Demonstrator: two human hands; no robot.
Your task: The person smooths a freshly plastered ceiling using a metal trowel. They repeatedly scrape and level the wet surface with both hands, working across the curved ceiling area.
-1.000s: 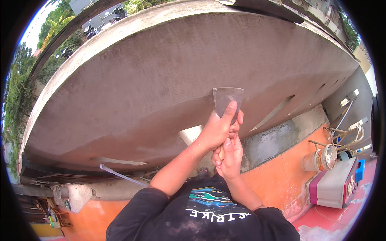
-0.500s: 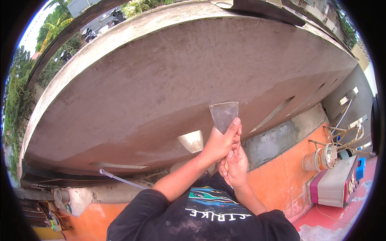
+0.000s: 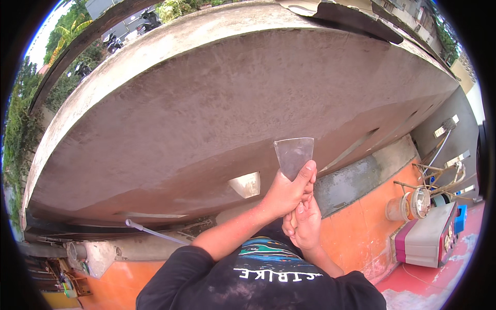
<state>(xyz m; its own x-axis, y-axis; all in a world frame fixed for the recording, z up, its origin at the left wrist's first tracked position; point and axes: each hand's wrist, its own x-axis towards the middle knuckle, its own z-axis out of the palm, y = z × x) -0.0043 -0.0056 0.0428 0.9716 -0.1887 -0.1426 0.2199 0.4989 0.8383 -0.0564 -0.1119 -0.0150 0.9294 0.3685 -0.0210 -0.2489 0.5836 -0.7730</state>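
A putty knife (image 3: 295, 157) with a wide grey metal blade points up and away from me, its blade in front of the grey-brown rendered wall (image 3: 206, 108). My left hand (image 3: 290, 192) is closed round it just below the blade, with the thumb lying up toward the metal. Lower down, my right hand (image 3: 304, 223) is closed on the handle, and a small light-coloured bit of it shows between the fingers. Most of the handle is hidden by both hands. I cannot tell whether the blade's edge touches the wall.
A small pale opening (image 3: 247, 184) pierces the wall. Beneath runs a wet grey ledge (image 3: 346, 181) beside orange flooring (image 3: 356, 227). At right stand buckets (image 3: 408, 205), a white-and-maroon box (image 3: 424, 235) and a long-handled brush (image 3: 448, 124). A pale pole (image 3: 155, 232) slants at lower left.
Both hands and the putty knife have shifted slightly right and toward me. The grip looks the same. The surroundings have moved a little in the view.
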